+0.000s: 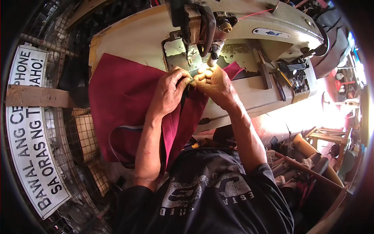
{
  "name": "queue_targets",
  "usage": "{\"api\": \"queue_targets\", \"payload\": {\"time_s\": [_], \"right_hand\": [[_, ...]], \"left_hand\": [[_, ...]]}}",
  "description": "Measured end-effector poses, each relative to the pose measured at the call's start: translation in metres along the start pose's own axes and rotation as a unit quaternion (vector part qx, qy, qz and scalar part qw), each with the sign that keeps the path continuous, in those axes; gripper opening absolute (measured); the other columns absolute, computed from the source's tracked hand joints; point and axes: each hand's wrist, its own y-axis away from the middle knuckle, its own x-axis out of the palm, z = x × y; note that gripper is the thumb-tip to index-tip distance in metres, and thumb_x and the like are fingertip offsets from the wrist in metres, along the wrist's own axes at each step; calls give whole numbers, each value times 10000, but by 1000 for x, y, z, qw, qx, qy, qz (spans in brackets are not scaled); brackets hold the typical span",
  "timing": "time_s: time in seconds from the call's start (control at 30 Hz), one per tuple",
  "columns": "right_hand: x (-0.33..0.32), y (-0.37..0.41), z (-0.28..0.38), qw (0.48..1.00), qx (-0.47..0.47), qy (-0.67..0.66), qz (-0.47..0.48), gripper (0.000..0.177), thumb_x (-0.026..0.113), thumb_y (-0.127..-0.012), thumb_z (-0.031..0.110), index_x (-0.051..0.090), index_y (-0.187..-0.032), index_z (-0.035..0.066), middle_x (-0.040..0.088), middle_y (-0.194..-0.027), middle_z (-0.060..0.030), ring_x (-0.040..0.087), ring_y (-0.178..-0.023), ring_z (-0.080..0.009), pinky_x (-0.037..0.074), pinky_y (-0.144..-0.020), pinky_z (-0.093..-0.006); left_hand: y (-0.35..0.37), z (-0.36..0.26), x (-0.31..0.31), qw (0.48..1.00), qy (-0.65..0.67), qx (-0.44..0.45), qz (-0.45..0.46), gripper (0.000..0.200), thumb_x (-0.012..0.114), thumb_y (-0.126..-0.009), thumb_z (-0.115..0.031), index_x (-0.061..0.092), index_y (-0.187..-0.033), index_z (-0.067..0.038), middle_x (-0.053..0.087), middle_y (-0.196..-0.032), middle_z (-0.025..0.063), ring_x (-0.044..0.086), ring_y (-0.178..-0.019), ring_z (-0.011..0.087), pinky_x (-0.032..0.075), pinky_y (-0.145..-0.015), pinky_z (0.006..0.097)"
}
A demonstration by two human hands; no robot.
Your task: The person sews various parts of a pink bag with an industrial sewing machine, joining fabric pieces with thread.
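My left hand [170, 90] and my right hand [216, 85] meet in front of the sewing machine [202, 29], fingertips closed in a pinch. Between them is a small shiny metal piece [191, 79], too small to name for sure. A dark strip, partly hidden by my fingers, runs down from it along the maroon fabric [124, 89]. That fabric spreads under my left forearm, over the machine table and down its front edge. The machine's lamp lights my right fingers. The needle area lies just beyond my hands.
On the machine table [224, 117], right of my hands, lie a flat bar [263, 70], a yellow-handled tool [284, 77] and a dark tool [279, 87]. A wire mesh with a white sign [29, 156] stands at left. Fabric rolls [315, 156] lean at lower right.
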Motion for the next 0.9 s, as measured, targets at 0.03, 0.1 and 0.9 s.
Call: {"api": "queue_targets", "payload": {"time_s": [0.03,0.1,0.9], "right_hand": [[0,1,1,1000,1,3,5,403,729,-912,-4,458,-1210,-9,664,-918,-40,647,-813,-68,530,-652,-214],[0,-2,-10,1000,-22,-4,3,399,725,-920,10,461,-1219,-9,665,-900,-38,640,-790,-65,528,-647,-216],[9,1,-29,990,-86,-99,-56,445,679,-965,18,514,-1374,-37,677,-950,-20,625,-816,-54,520,-718,-205]], "left_hand": [[0,0,0,1000,-7,3,6,70,624,-965,-19,591,-1014,18,607,-911,159,622,-820,334,498,-761,396],[-1,-1,-1,1000,-23,10,17,78,624,-956,-9,584,-1018,17,598,-922,162,613,-828,355,499,-767,405],[-1,-1,2,994,63,-89,-1,158,605,-1037,-146,603,-1024,11,605,-817,97,551,-745,156,482,-729,323]]}}
